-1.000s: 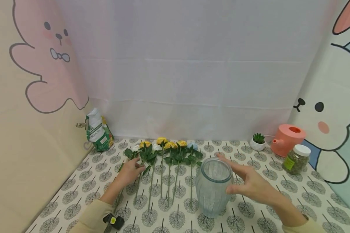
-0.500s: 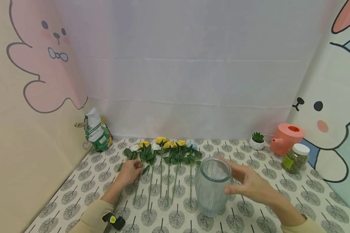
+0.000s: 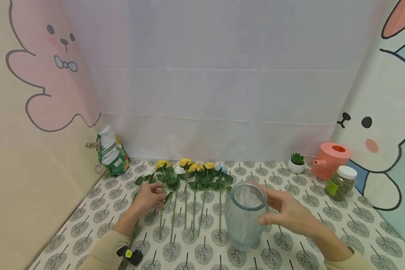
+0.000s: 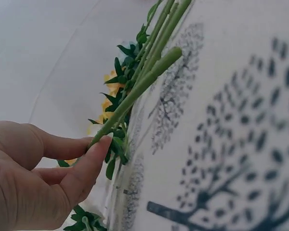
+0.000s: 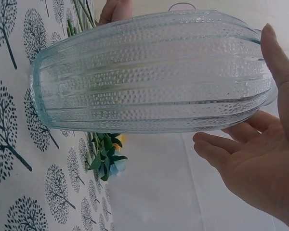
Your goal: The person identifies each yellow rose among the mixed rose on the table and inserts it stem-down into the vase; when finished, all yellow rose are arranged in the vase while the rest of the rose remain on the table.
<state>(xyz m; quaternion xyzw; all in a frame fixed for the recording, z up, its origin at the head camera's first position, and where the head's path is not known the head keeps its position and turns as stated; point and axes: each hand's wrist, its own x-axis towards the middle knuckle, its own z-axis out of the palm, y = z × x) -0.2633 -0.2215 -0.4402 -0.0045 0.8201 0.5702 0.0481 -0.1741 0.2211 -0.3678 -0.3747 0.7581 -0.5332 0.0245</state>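
Left grip: my left hand point(image 3: 150, 197) pinches a green stem point(image 4: 135, 94) between thumb and forefinger; the wrist view shows the thumb tip pressed on it, just below its leaves.
Right grip: my right hand point(image 3: 288, 213) is spread wide around the vase point(image 3: 245, 216), thumb at the near side by the rim. The wrist view shows the thumb against the glass and the other fingers relaxed, a gap between palm and wall. I read it as steadying, not lifting.
Vase: clear ribbed glass, upright on the table point(image 3: 341, 221), at 3 o'clock of the flower row and near its stem ends. I see nothing inside it.
Flowers: the flowers point(image 3: 189, 176) lie side by side, yellow, white and pale blue heads pointing to 12 o'clock. The pinched stem is at the row's 9 o'clock end.
Progress: as I judge it, this is the very start. No stem stands in the vase, and one is only just gripped; whether it has left the cloth I cannot tell.
Left to do: every flower.
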